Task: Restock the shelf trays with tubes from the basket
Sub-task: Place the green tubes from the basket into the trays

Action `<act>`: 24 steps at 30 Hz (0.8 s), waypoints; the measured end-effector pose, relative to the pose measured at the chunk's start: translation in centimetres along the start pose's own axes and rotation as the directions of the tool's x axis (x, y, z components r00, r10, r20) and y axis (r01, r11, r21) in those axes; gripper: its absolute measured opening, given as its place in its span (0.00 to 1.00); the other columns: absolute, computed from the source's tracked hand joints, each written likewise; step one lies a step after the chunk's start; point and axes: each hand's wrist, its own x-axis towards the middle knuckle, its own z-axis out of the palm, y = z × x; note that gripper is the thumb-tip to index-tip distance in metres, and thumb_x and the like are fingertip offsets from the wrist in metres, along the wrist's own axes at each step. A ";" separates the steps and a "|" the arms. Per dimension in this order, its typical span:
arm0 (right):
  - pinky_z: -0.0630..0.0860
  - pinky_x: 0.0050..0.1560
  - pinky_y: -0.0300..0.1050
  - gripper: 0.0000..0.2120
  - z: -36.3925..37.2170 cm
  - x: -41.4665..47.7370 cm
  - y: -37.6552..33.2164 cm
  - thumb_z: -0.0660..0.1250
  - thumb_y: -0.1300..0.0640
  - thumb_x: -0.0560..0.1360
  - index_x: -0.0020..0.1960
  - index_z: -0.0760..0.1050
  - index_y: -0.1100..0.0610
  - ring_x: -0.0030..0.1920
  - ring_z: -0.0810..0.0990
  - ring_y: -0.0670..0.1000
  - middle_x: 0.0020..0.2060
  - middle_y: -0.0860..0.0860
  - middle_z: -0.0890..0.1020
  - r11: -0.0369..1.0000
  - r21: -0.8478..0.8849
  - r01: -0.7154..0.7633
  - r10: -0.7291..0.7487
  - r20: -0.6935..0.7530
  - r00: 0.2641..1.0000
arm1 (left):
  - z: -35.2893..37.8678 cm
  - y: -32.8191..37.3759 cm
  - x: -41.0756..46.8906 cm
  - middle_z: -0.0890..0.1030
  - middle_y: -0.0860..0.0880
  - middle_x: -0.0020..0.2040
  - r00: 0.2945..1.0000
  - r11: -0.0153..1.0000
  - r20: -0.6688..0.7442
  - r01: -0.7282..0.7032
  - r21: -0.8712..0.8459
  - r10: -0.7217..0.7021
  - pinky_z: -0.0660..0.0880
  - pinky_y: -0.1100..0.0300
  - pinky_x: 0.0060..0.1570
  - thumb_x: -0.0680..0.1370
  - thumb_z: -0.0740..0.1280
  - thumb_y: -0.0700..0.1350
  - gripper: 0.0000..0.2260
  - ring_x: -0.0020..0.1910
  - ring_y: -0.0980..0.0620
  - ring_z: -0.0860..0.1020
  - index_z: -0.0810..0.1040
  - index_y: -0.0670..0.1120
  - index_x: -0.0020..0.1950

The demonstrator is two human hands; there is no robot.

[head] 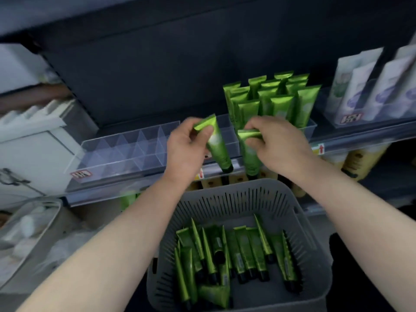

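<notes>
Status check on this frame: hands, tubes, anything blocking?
Left hand grips a green tube; right hand a second tube; both at the clear tray. Nothing blocking.

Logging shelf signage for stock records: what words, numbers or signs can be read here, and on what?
Nothing reads as quotable words.
On the clear tray front, the left red-and-white label: blurred.
On the white-pack tray, the right red-and-white label: blurred.
On the shelf rail, the yellow tag: red up arrow, no legible words.
On the basket tubes, print: too small.
</notes>
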 end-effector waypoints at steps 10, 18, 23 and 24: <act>0.69 0.43 0.46 0.10 -2.1 1.8 1.1 0.65 0.55 0.77 0.59 0.75 0.51 0.56 0.73 0.54 0.51 0.50 0.80 1.000 -0.026 0.006 -0.008 -0.069 0.998 | 1.1 1.8 10.5 0.79 0.52 0.38 0.972 0.991 -0.222 -0.041 0.129 0.069 0.80 0.43 0.45 0.73 0.66 0.45 0.08 0.43 0.46 0.81 0.76 0.59 0.38; 0.69 0.42 0.44 0.09 -1.4 1.9 2.6 0.66 0.55 0.77 0.56 0.76 0.50 0.53 0.74 0.51 0.48 0.48 0.79 0.999 -0.033 -0.004 0.002 -0.035 0.999 | 4.2 -2.2 14.4 0.78 0.48 0.42 0.998 0.937 -0.023 0.066 0.343 -0.062 0.80 0.54 0.42 0.78 0.65 0.40 0.04 0.40 0.51 0.76 0.77 0.49 0.46; 0.72 0.46 0.46 0.10 -1.3 1.9 2.3 0.65 0.54 0.77 0.58 0.75 0.50 0.55 0.74 0.50 0.50 0.47 0.79 0.999 -0.033 -0.014 0.014 0.007 1.000 | 4.2 -3.1 14.8 0.80 0.46 0.52 0.998 0.929 -0.007 0.068 0.363 -0.070 0.74 0.64 0.41 0.79 0.64 0.40 0.08 0.45 0.53 0.77 0.79 0.48 0.55; 0.72 0.46 0.46 0.10 -1.4 2.0 2.0 0.65 0.54 0.77 0.58 0.75 0.50 0.55 0.74 0.50 0.50 0.46 0.79 0.999 -0.031 -0.012 0.012 0.007 1.000 | 3.9 -2.9 14.6 0.80 0.47 0.54 0.999 0.928 -0.006 0.050 0.369 -0.051 0.72 0.66 0.42 0.79 0.64 0.40 0.10 0.48 0.54 0.76 0.78 0.47 0.59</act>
